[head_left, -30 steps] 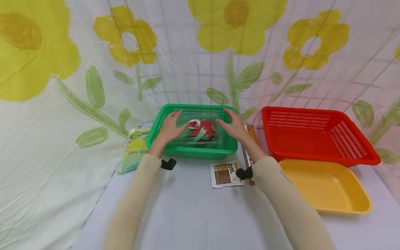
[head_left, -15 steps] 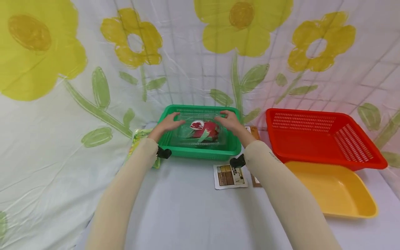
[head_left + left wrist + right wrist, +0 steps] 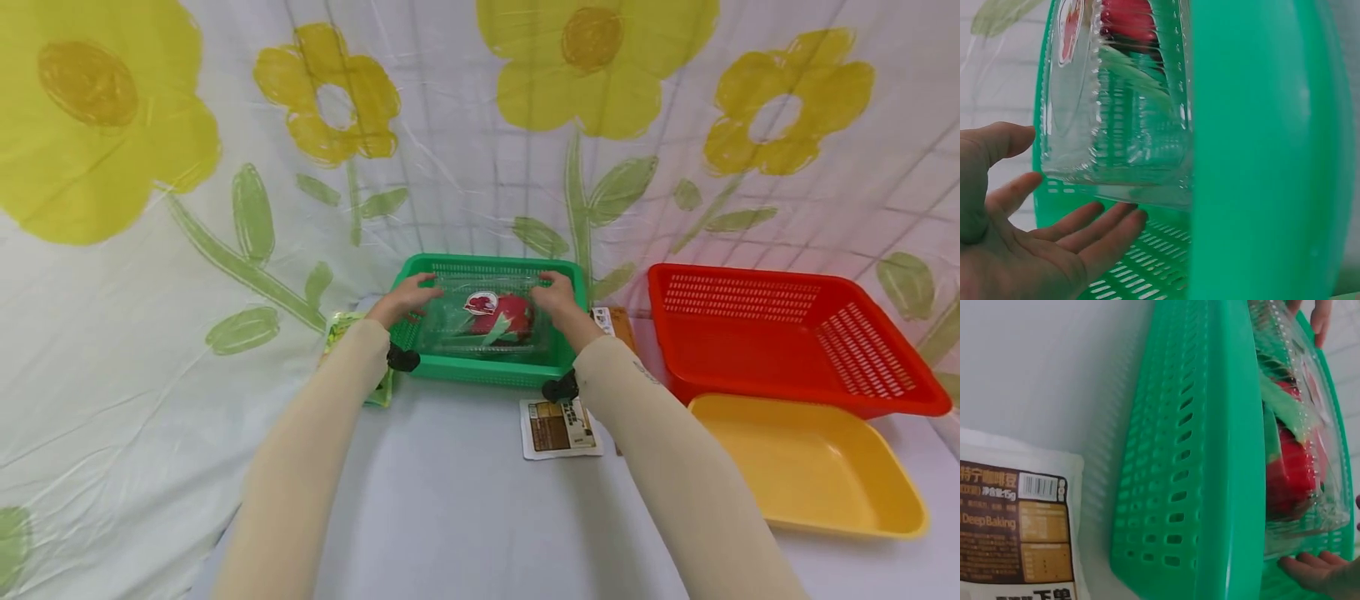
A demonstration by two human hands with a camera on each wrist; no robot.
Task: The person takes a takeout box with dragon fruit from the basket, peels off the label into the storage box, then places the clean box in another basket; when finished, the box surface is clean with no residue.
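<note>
A clear plastic clamshell box (image 3: 448, 325) with a round label lies in the green basket (image 3: 480, 368). Inside it is a red dragon fruit (image 3: 517, 315) with green leafy tips. My left hand (image 3: 407, 300) is at the box's left end. In the left wrist view its fingers (image 3: 1110, 240) reach under the box's end, thumb apart. At the right end is my right hand (image 3: 558, 298); in the right wrist view its fingers (image 3: 1310, 570) lie close beside the box's lower edge, extended. Neither hand's fingers curl round the box.
A red basket (image 3: 750, 350) stands to the right, with a yellow tray (image 3: 817, 458) in front. A brown-and-white packet (image 3: 551, 432) lies before the green basket. A green-yellow bag (image 3: 381, 392) is at its left, a brown package (image 3: 621, 325) at its right.
Both hands have come down from above the box to its two ends, fingers now lower beside it. The head view has shifted slightly, moving the scene rightward.
</note>
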